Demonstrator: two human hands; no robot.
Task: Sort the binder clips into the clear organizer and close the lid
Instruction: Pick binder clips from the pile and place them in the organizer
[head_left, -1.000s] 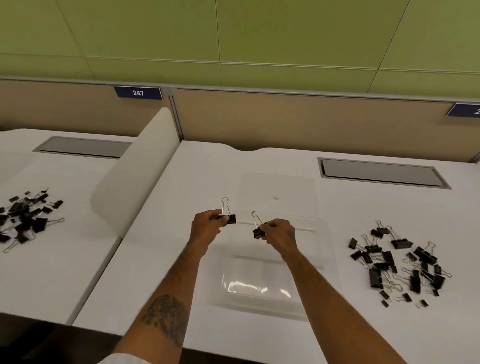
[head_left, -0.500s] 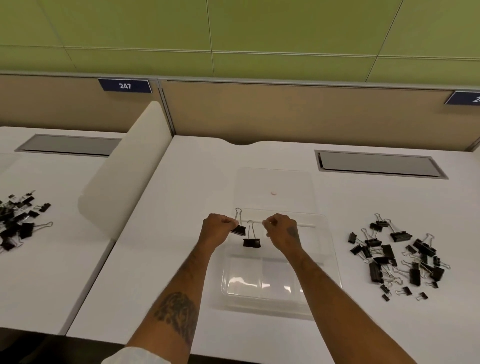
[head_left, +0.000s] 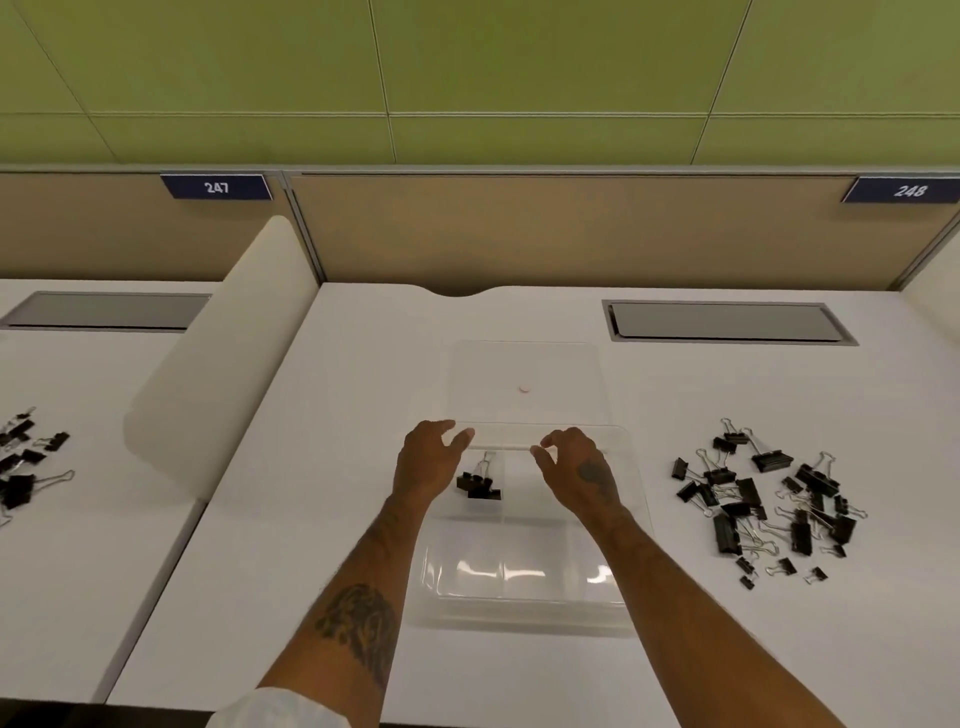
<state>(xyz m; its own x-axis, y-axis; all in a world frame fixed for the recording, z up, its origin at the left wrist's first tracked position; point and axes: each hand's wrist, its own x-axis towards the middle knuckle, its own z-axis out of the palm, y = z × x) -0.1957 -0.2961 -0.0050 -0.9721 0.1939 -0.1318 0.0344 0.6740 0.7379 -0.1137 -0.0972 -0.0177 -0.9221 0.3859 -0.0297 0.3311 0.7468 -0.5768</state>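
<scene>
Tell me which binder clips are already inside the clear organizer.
The pair beside the left hand; the right pile and the neighbouring desk's pile lie outside the organizer.

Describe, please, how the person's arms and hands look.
Both forearms are bare. The left forearm carries a large dark tattoo, the right hand a small dark tattoo on its back. A white sleeve edge shows at the left elbow. No gloves or watch.

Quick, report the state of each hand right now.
Left hand: open, fingers spread, holding nothing, beside the binder clips in the clear organizer.
Right hand: open, fingers loosely curled, holding nothing.
</scene>
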